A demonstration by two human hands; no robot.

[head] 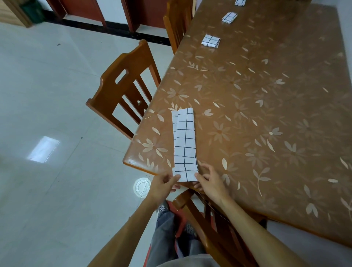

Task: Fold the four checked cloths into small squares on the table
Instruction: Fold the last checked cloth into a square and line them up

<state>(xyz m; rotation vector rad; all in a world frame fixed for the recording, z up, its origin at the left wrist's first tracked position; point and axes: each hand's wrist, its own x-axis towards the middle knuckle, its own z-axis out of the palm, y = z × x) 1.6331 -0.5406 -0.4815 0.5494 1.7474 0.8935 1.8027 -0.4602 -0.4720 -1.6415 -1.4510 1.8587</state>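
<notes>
A white cloth with a dark check [185, 141] lies folded into a long narrow strip near the table's left edge, its near end hanging just over the table's front edge. My left hand [165, 185] pinches the strip's near left corner. My right hand [208, 181] pinches the near right corner, thumb on top. Three small folded checked squares lie in a row farther up the table: one [211, 40], a second [229, 18], and a third [239, 2] cut off by the frame's top.
The brown table [266, 114] has a flower-patterned cover. A wooden chair [123, 91] stands at its left side, another [176, 21] farther back, and a third [215, 224] sits under my arms. White tiled floor lies to the left.
</notes>
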